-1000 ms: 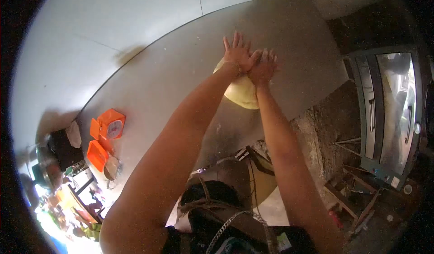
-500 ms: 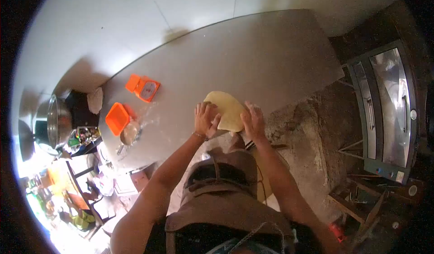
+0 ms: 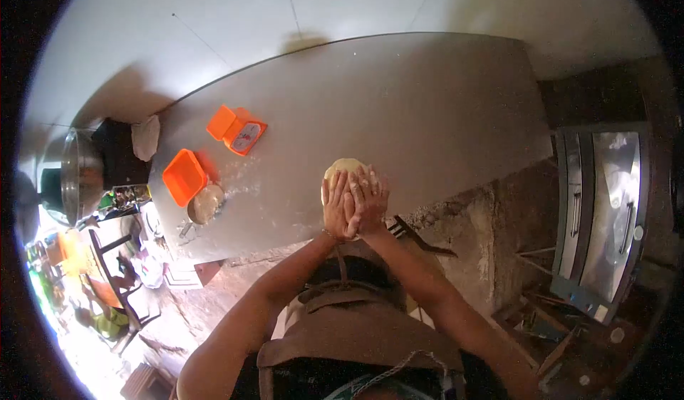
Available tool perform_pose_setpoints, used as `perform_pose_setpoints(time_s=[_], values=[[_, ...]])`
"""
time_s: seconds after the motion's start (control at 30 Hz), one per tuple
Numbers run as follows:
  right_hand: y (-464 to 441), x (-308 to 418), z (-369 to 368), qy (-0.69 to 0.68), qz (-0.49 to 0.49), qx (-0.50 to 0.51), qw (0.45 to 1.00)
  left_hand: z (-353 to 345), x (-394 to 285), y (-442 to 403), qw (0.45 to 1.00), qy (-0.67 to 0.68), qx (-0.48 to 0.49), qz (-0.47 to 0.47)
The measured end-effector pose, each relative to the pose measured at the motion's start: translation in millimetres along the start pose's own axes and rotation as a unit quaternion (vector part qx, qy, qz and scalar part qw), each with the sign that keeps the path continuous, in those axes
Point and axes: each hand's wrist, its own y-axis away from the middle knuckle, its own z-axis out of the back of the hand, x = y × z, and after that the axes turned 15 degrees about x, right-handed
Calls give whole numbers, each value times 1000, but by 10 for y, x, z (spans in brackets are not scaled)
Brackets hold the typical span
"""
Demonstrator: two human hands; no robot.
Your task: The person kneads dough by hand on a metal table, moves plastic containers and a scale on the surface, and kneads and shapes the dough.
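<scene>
A pale yellow piece of dough (image 3: 346, 164) lies near the front edge of the grey table (image 3: 413, 108). My left hand (image 3: 335, 204) rests flat on its left part, fingers stretched out and pointing away from me. Close beside it, my right hand (image 3: 370, 202) presses on the right part, also with straight fingers, whitened with flour. The two hands touch along their thumbs. Most of the dough is hidden beneath them; only its far edge and left rim show.
At left on the table are an orange scale (image 3: 239, 133), an orange tray (image 3: 184, 177) and a round flour-dusted pan or sieve (image 3: 207, 204). A large metal bowl (image 3: 84, 178) stands far left. An oven with metal doors (image 3: 605, 208) is at right. Another person (image 3: 107, 321) sits lower left.
My hands have come together from the dough's two sides onto its top. The dough, earlier a wider flat oval, now looks smaller and mostly covered. The camera view has tilted slightly.
</scene>
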Motion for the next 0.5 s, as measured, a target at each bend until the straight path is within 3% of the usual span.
perform_pose_setpoints(time_s=[0.23, 0.4, 0.5], values=[[-706, -77, -68, -18, -41, 71, 996, 292, 571, -572, 996, -32, 74, 29], [-1394, -360, -307, -28, -57, 56, 996, 493, 915, -1141, 992, -36, 108, 51], [-1840, -600, -473, -42, -71, 29, 996, 599, 1048, -1631, 981, -81, 130, 121]])
